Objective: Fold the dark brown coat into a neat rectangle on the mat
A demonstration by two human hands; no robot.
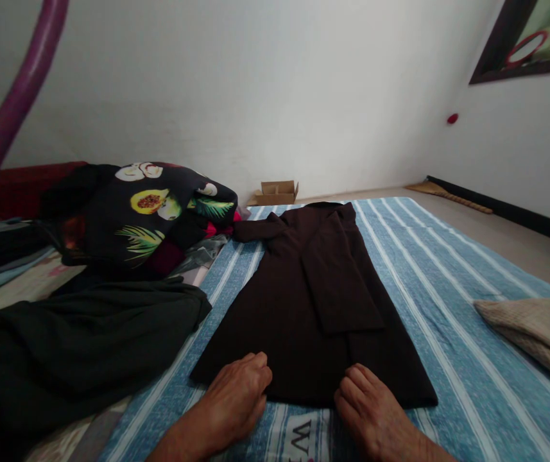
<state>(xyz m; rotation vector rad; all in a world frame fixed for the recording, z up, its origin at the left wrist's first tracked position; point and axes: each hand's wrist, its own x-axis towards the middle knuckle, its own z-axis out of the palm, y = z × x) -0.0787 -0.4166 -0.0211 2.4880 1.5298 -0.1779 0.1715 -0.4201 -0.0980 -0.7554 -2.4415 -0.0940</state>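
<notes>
A dark brown garment [303, 301] lies flat on a blue and white striped sheet [448, 308], one sleeve folded across its front. My left hand [233, 401] rests on the garment's near hem with its fingers curled onto the cloth. My right hand [373, 410] lies at the same hem further right, fingers bent and pressed on the fabric edge. Both hands appear to pinch the hem.
A heap of dark clothes [77, 346] and a black fruit-print cloth [154, 212] lie at the left. A beige knitted piece [539, 333] sits at the right edge. A small cardboard box [277, 192] stands by the far wall. A purple bar [15, 102] crosses the upper left.
</notes>
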